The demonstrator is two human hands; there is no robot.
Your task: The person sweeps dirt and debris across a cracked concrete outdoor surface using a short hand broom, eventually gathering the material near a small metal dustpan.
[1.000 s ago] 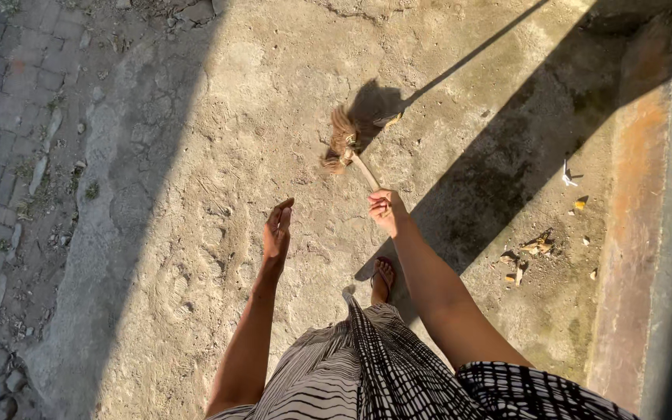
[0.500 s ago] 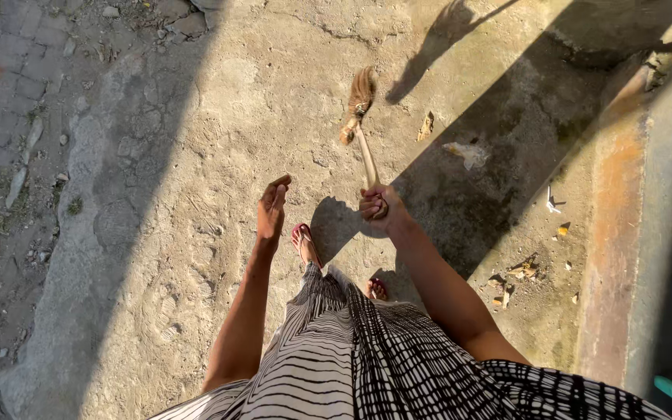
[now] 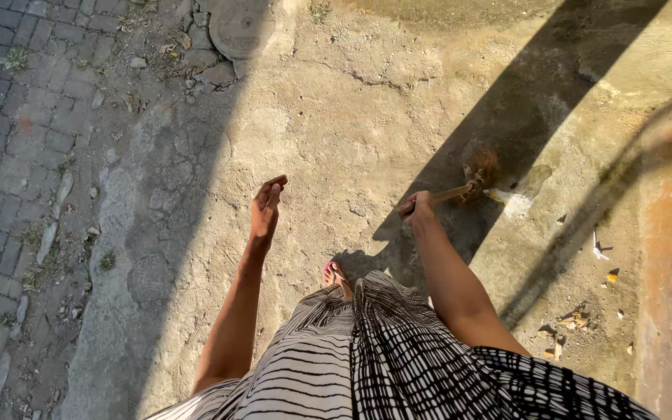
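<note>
Her right hand [image 3: 416, 208] is closed round the handle of a broom [image 3: 460, 189], whose bristles rest in shadow on the concrete ground [image 3: 336, 117] toward its right edge. Her left hand [image 3: 265, 206] hangs empty, fingers loosely together.

Head view: single camera, worn high, facing steeply down over both outstretched hands onto sunlit ground beyond them.

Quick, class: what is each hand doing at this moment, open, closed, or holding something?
Left hand: open, empty, held out over the ground.
Right hand: closed around the handle of a short broom.
</note>
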